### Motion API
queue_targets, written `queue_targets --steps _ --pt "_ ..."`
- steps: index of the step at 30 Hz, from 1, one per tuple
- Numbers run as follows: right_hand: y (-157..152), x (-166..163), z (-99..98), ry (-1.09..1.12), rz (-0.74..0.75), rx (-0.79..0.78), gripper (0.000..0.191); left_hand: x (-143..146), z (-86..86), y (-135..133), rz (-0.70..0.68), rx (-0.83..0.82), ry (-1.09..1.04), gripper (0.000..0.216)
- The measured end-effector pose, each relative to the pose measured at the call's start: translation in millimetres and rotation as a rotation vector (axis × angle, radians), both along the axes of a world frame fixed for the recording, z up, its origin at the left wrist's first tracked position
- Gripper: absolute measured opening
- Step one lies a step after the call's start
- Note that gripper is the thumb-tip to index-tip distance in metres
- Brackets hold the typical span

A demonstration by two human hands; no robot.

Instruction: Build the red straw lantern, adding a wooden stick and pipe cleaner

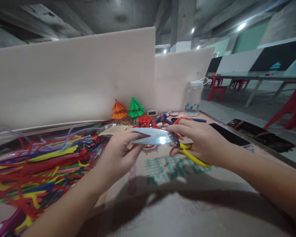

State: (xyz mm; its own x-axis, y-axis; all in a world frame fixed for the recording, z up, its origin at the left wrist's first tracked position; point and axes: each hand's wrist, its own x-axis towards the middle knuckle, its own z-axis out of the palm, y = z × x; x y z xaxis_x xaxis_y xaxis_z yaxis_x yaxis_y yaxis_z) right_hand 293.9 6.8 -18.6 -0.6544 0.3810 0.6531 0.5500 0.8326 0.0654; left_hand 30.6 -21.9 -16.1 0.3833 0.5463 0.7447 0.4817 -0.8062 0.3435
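Observation:
My right hand (202, 136) grips a pair of scissors (160, 136) with yellow handles. The slightly parted silver blades point left, over the cardboard. At the blade tips, my left hand (122, 148) has thumb and fingers drawn together. Whatever it pinches, if anything, is hidden or too small to make out. Just behind the blades stands a red openwork piece (145, 121), partly covered by them. Farther back, an orange tree figure (118, 110) and a green tree figure (135, 108) stand side by side.
Colourful fuzzy craft stems (39, 174) fill the left side. A blue glue gun (163, 118) lies behind the scissors. At the back right stands a clear water bottle (193, 100). Printed cardboard (162, 210) covers the table. Pale panels (88, 75) border the back.

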Motion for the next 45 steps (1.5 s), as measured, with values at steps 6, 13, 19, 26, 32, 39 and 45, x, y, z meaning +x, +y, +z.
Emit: queue_targets --steps 6,13,19,26,32,39,45 --pt "-0.9 0.3 0.5 -0.009 -0.017 0.074 0.049 0.5 2.9 -1.8 0.02 -0.025 0.033 0.027" --pt "-0.8 0.0 0.5 -0.013 -0.023 0.041 0.045 2.1 3.2 -2.0 0.034 -0.065 0.024 0.027" --pt "1.4 2.8 -3.9 -0.004 -0.054 0.046 0.043 2.0 -1.0 0.8 0.006 -0.091 -0.004 0.021" --pt "3.0 1.3 -0.7 -0.017 -0.041 0.098 0.049 0.8 2.0 0.0 0.046 -0.077 0.005 0.021" --pt "0.3 1.2 0.9 -0.033 -0.032 0.094 0.046 1.5 1.8 -0.5 0.043 -0.064 -0.006 0.023" --pt "0.5 1.0 -1.6 -0.031 -0.036 0.031 0.045 0.9 -2.9 2.2 0.047 -0.079 -0.015 0.02" --pt "0.8 0.9 -2.1 -0.021 -0.049 0.053 0.045 1.4 -2.2 1.9 0.04 -0.063 -0.014 0.018"
